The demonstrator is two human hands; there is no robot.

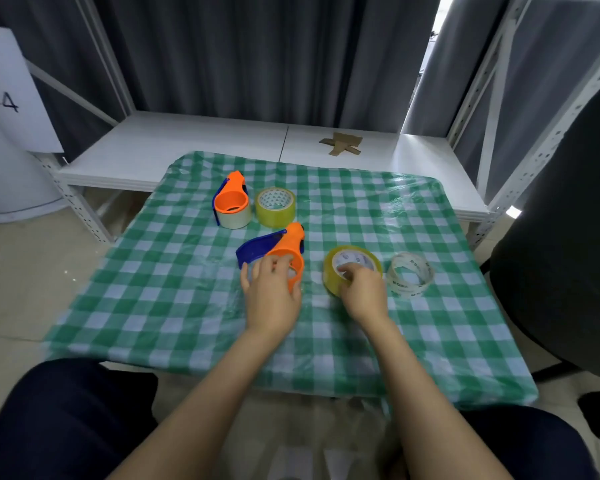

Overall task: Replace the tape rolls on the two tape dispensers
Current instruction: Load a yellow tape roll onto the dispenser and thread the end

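Two orange and blue tape dispensers lie on the green checked tablecloth (187, 306). The far dispenser (231, 199) carries a pale, nearly used roll. The near dispenser (284, 247) has an empty orange hub, and my left hand (271, 292) grips that hub. My right hand (362, 292) holds a full yellowish tape roll (329, 271) that rests on the cloth, fingers reaching into its core. A second full yellowish roll (276, 206) stands beside the far dispenser. An empty clear core (410, 274) lies to the right of my right hand.
A low white shelf (201, 143) runs behind the table with cardboard scraps (342, 144) on it. A black chair (568, 237) stands close at the right. White metal racking and grey curtains close the back. My dark-trousered legs sit at the near edge.
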